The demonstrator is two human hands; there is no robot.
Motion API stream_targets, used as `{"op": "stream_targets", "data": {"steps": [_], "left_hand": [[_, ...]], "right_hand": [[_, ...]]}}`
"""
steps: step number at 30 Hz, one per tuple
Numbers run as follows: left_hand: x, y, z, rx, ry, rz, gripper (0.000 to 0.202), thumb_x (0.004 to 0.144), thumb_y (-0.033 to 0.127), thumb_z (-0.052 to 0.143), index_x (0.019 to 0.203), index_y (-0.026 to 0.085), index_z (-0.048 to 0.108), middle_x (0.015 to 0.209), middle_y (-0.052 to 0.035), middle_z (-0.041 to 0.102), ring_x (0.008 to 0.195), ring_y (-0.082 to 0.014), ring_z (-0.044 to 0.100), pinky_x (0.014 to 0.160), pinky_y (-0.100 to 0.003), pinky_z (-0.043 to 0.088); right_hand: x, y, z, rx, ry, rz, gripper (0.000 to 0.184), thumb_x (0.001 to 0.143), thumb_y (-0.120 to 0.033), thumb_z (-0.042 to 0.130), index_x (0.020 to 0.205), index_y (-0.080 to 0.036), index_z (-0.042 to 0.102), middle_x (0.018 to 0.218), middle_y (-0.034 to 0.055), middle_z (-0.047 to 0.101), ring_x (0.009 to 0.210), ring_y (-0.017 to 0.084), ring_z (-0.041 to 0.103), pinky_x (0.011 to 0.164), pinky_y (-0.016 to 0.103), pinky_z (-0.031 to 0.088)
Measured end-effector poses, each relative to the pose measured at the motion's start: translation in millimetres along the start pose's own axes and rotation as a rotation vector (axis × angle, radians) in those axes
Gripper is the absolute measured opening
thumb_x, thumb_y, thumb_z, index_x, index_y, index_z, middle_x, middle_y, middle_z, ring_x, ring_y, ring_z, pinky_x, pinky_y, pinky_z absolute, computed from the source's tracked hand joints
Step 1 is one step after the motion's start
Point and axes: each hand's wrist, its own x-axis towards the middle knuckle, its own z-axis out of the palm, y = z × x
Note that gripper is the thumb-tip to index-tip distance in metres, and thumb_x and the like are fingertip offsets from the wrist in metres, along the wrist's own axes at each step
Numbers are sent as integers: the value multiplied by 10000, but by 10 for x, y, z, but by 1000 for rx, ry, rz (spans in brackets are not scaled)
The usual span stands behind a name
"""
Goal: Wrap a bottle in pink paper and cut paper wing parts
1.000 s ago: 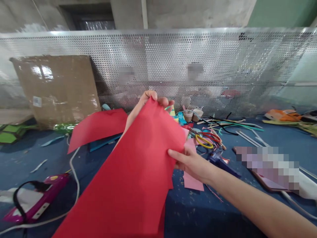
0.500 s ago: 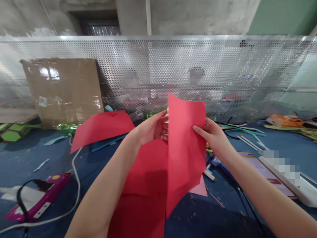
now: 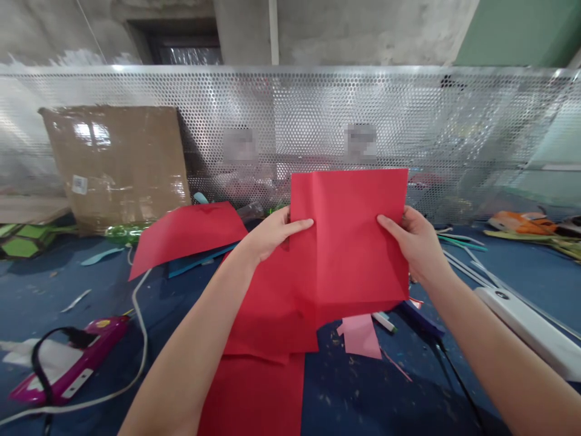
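A red sheet of paper is held up in front of me, facing me, with a vertical crease near its left side. My left hand pinches its left edge, thumb in front and fingers behind. At the right edge my right hand grips it the same way, its fingertips partly hidden behind the paper. The sheet's lower edge is uneven. Below and to the left, more red paper lies on the table, partly covered by my left forearm. A small pink paper piece is under the held sheet.
Another red sheet lies at the left, by a cardboard panel. A purple power strip with a white cable is at front left. A white device, a green-tipped marker and a dark-blue tool with a cord lie right.
The held red sheet has turned from edge-on to facing me and spread wider. My right hand has moved right with its edge; my left hand has closed on the left edge.
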Motion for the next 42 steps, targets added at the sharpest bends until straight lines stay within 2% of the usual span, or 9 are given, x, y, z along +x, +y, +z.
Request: {"op": "stream_targets", "data": {"steps": [4, 8, 10, 14, 19, 25, 33, 37, 42], "left_hand": [[88, -92, -24, 85, 170, 140, 326, 805, 299, 676, 1097, 189, 583, 1234, -101, 651, 1125, -284, 617, 952, -429, 490], [175, -181, -42, 98, 285, 253, 321, 824, 274, 638, 1125, 179, 579, 1276, -105, 625, 1176, -270, 579, 980, -402, 463], [192, -202, -59, 61, 236, 181, 343, 835, 345, 636, 1136, 187, 588, 1241, -110, 643, 1121, -259, 606, 918, -380, 495], [182, -197, -106, 62, -10, -78, 394, 766, 391, 721, 1085, 173, 645, 1031, -102, 708, 803, -177, 670, 674, -283, 524], [171, -193, -96, 182, -110, -132, 228, 715, 266, 759, 896, 135, 714, 691, -27, 679, 498, -80, 548, 484, -208, 419], [197, -233, -38, 270, 21, -32, 123, 772, 125, 658, 881, 147, 711, 610, 15, 658, 441, -67, 499, 452, -193, 407], [238, -298, -74, 280, 82, 64, 135, 833, 129, 595, 940, 152, 673, 606, 25, 630, 446, -88, 512, 444, -204, 397], [220, -302, -87, 259, 30, 39, 172, 846, 218, 619, 1005, 157, 643, 605, 13, 625, 447, -109, 556, 465, -224, 424], [175, -259, -98, 243, -155, -79, 506, 757, 273, 731, 1221, 162, 560, 681, -23, 673, 514, -154, 643, 516, -255, 473]], "right_hand": [[59, 14, -56, -2, -131, 144, 254, 671, -430, 756, 832, -254, 669, 816, 36, 772, 718, 243, 730, 650, 372, 603], [45, 56, -35, -31, -295, 250, 314, 602, -337, 802, 872, -202, 718, 893, 83, 778, 776, 261, 740, 694, 382, 613], [46, 95, -23, -46, -287, 245, 333, 608, -306, 800, 913, -206, 710, 903, 69, 780, 770, 254, 742, 698, 381, 612], [103, 180, -44, -60, -134, 137, 335, 661, -324, 755, 973, -252, 657, 890, 6, 783, 784, 243, 742, 730, 395, 604], [183, 224, -111, -74, -1, -6, 336, 671, -348, 745, 979, -266, 639, 955, 2, 773, 933, 262, 718, 865, 421, 567], [204, 216, -131, -65, 21, -46, 345, 667, -388, 759, 973, -274, 645, 977, -1, 769, 953, 253, 713, 867, 392, 573], [210, 277, -179, -78, -124, 134, 318, 617, -382, 784, 881, -227, 696, 806, 39, 781, 729, 249, 748, 658, 356, 622], [235, 352, -171, -119, -48, 74, 334, 655, -416, 747, 936, -247, 682, 885, 26, 781, 838, 264, 741, 744, 400, 612], [272, 398, -196, -191, 47, -51, 362, 714, -450, 699, 1017, -253, 672, 1153, 39, 722, 1153, 295, 621, 959, 458, 513]]}}
